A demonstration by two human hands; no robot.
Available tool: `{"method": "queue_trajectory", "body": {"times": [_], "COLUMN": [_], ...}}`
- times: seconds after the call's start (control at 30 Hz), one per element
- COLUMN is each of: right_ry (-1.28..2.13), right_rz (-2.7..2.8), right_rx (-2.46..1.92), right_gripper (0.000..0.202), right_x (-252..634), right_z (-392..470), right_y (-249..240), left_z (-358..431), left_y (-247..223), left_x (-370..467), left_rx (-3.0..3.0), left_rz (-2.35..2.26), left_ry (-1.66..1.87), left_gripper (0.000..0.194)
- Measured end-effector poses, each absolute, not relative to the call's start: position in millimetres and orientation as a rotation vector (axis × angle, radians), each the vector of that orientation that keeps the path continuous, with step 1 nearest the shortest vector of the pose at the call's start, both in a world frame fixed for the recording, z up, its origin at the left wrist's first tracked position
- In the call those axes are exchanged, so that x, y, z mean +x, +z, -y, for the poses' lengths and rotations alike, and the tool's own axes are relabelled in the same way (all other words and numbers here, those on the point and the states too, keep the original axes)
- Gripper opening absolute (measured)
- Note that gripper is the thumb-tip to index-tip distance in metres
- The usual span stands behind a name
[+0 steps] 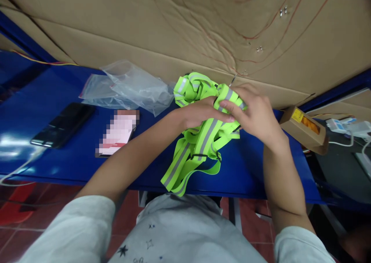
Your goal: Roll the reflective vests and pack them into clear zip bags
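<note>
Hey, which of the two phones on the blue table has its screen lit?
The phone nearer the left hand: it glows pale pink with some red, while the other phone, farther left, is dark.

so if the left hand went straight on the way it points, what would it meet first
Likely the right hand, just beyond the strap that the left hand holds, though depth is unclear in this view.

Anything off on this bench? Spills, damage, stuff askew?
No spill visible. The oddest thing is the cardboard backing: it looks rippled behind the lime-green straps, with thin red wire-like lines curving loosely across it. Whether that's damage, I can't tell.
</note>
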State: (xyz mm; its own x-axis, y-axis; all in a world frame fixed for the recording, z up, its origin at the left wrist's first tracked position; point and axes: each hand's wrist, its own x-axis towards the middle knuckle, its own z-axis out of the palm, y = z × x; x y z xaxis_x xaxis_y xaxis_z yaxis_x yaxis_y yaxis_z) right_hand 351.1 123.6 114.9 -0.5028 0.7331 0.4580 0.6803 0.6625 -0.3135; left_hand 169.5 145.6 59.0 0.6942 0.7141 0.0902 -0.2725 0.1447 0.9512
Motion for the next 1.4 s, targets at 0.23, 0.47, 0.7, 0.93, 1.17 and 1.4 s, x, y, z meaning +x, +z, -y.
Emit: {"method": "queue_trajectory", "body": {"times": [0.23, 0.47, 0.7, 0.93, 1.17, 1.4], "right_ry": [0.699, 1.189, 1.260, 1.337, 0.700, 0.384], "right_rz": [2.053, 1.619, 1.584, 1.628, 1.940, 2.409], "right_rx": [-1.213, -1.200, -1.230, -1.239, -1.157, -1.202], "right_gripper": [0.049, 0.049, 0.053, 0.054, 0.043, 0.053], "right_x": [364.5, 365.1, 369.4, 366.6, 363.1, 359.8], "right_z": [-118.8, -123.1, -127.2, -125.1, -127.4, -109.2], "right_y": [129.0, 127.3, 129.6, 127.3, 122.5, 132.4], "left_z": [-136.9, -139.6, -136.7, -133.0, -130.1, -136.9], "left_y": [61.5, 70.7, 81.8, 91.5, 89.7, 75.5], "left_x": [172.1, 164.4, 159.7, 157.0, 159.4, 166.7], "left_rx": [1.283, 1.490, 1.537, 1.590, 1.519, 1.471], "left_rz": [-0.218, -0.188, -0.236, -0.182, -0.280, -0.404], "left_ry": [0.385, 0.318, 0.338, 0.368, 0.444, 0.571], "left_gripper": [0.035, 0.035, 0.026, 0.014, 0.026, 0.013]}}
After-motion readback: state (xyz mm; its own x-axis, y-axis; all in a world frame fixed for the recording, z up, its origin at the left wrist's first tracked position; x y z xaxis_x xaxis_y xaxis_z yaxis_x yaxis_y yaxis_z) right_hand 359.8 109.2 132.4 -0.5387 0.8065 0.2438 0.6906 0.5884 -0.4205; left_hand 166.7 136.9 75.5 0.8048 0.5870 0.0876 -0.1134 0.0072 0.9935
